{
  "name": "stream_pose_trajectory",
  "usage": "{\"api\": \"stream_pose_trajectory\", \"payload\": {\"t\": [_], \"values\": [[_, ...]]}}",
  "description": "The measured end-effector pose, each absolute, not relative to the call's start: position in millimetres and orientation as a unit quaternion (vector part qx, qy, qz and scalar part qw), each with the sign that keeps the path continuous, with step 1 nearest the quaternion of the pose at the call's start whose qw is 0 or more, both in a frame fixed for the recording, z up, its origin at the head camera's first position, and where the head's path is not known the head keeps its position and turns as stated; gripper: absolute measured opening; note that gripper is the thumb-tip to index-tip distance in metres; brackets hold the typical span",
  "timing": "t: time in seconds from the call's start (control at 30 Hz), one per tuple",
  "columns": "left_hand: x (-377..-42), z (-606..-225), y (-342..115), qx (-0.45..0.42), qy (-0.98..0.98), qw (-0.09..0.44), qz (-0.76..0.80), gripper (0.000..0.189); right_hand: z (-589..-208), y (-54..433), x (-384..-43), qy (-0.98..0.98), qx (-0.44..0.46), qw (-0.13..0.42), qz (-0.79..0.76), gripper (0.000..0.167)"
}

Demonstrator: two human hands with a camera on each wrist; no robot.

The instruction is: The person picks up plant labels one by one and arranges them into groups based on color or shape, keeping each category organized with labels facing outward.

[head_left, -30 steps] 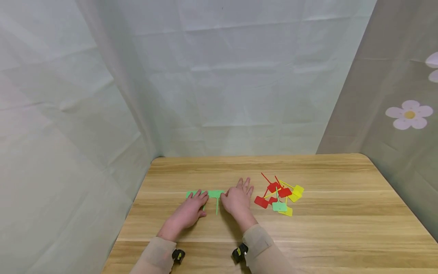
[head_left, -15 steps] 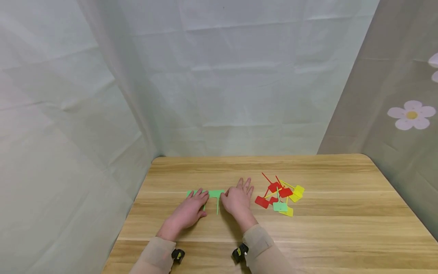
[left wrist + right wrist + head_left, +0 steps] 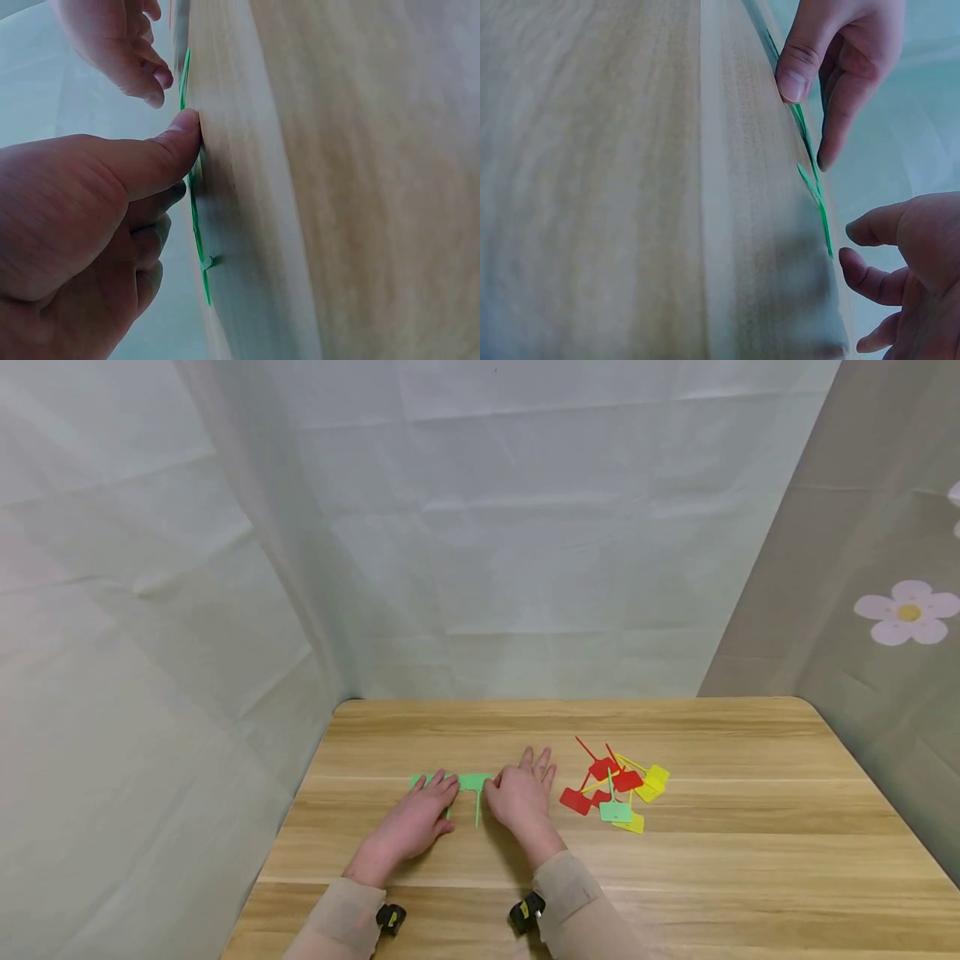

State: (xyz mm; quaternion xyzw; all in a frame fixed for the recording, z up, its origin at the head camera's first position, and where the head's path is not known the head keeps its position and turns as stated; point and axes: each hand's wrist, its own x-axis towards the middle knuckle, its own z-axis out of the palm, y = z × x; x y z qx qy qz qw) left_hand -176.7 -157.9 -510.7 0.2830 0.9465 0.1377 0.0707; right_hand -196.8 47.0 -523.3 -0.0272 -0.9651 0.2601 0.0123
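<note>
Thin green tags with a flat head and a narrow stem lie side by side on the table, stems toward me. My left hand rests across the left ones with fingers extended, hiding part of them; in the left wrist view its thumb tip touches the green edge. At the row's right end is my right hand, thumb and forefinger right at the last tag's corner, other fingers spread. In the right wrist view, the right fingertips stand beside the end of that tag, not closed round it.
Right of my right hand lies a loose pile of tags: red ones, yellow ones and a single green one on top. The wood-grain table ends at hanging cloth behind and at both sides.
</note>
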Motion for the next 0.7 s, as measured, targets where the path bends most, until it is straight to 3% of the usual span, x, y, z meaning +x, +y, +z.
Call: {"api": "stream_pose_trajectory", "payload": {"t": [0.7], "values": [[-175.1, -506.6, -155.3, 0.288, 0.945, 0.073, 0.136, 0.060, -521.7, 46.2, -195.4, -0.962, -0.028, 0.030, 0.269, 0.033]]}}
